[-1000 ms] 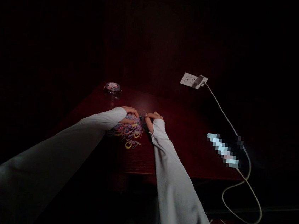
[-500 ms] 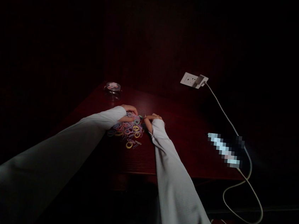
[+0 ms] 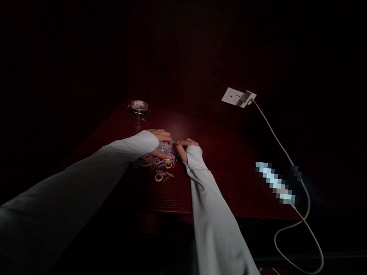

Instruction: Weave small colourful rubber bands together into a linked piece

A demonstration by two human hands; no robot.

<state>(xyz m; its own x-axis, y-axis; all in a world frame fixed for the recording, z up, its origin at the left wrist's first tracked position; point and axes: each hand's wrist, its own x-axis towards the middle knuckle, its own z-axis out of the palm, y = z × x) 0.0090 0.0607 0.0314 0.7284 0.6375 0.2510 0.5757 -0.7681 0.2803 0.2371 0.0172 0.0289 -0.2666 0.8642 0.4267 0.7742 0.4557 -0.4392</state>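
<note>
A loose pile of colourful hair ties and hair clips (image 3: pixel 158 161) lies on the dark red table (image 3: pixel 225 181). My left hand (image 3: pixel 161 140) reaches over the pile from the left, its thumb and fingers apart around some of the pieces. At the pile's right edge, my right hand (image 3: pixel 186 145) rests with its fingers curled inward; what they hold, if anything, is hidden. Nearest me on the table are a yellow hair tie (image 3: pixel 158 177) and a small clip (image 3: pixel 168 177).
A clear jar (image 3: pixel 139 112) with a patterned lid stands at the back left. On the wall, a white charger (image 3: pixel 247 98) sits in a socket (image 3: pixel 232 96). Its white cable (image 3: pixel 277 138) runs down past a blurred-out bright device (image 3: pixel 273 182) at the table's right.
My left hand has moved slightly right and toward me, spreading over more of the pile. The right hand stays nearly in place.
</note>
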